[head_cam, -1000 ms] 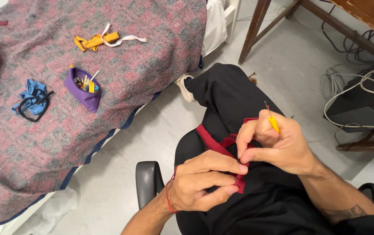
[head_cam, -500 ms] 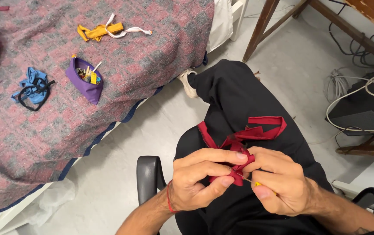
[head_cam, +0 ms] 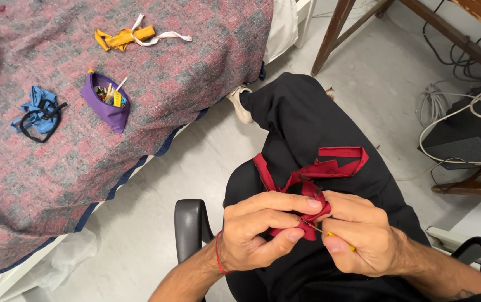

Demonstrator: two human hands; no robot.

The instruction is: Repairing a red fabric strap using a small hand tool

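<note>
A home bedroom: a bed [head_cam: 140,168] with a patterned blanket at ten o'clock, an office chair [head_cam: 193,223] at six, tangled cables [head_cam: 464,106] on the floor at three.

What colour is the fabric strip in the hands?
Dark red fabric strip, clearest in the head view.

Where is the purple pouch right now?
In the head view, the purple pouch lies upper left on the patterned blanket, between the blue cloth bundle and yellow fabric piece.
</note>
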